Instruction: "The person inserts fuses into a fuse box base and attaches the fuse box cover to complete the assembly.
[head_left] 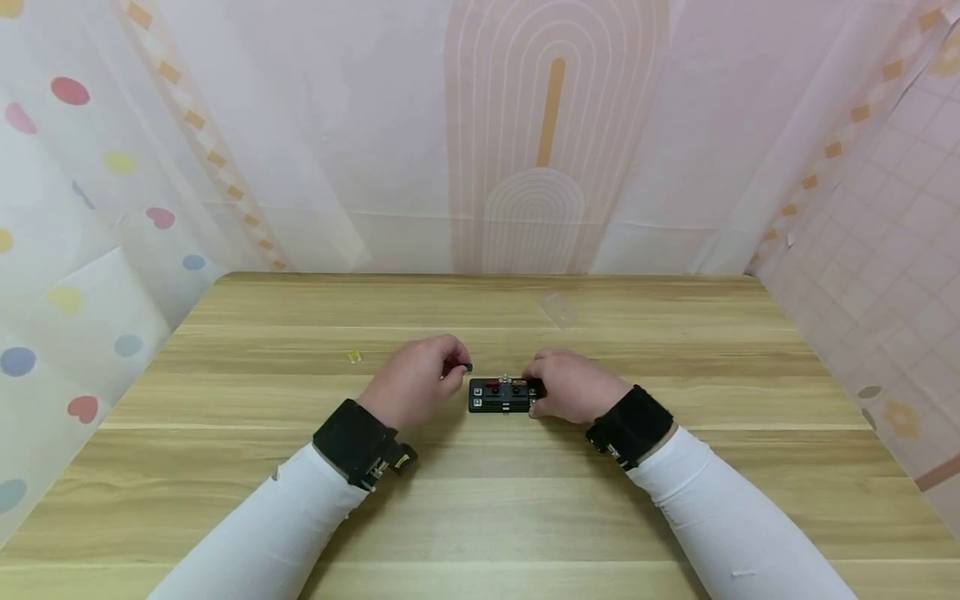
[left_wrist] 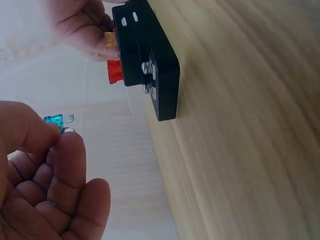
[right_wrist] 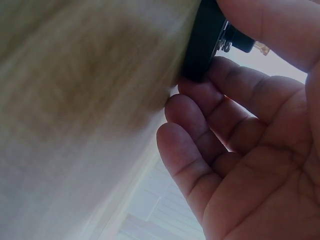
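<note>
A small black fuse block [head_left: 501,395] lies on the wooden table [head_left: 480,500], with a red fuse [left_wrist: 114,71] and an orange fuse [left_wrist: 110,39] seated in it. My right hand [head_left: 570,387] grips the block's right end [right_wrist: 205,42] between thumb and fingers. My left hand [head_left: 416,379] hovers just left of the block and pinches a small blue blade fuse [left_wrist: 55,120] between thumb and forefinger, its metal prongs pointing toward the block. The blue fuse [head_left: 467,367] is apart from the block.
A small yellow fuse [head_left: 354,357] lies on the table to the left of my hands. A clear plastic piece [head_left: 558,308] lies farther back, right of centre. Patterned curtains enclose the table on three sides.
</note>
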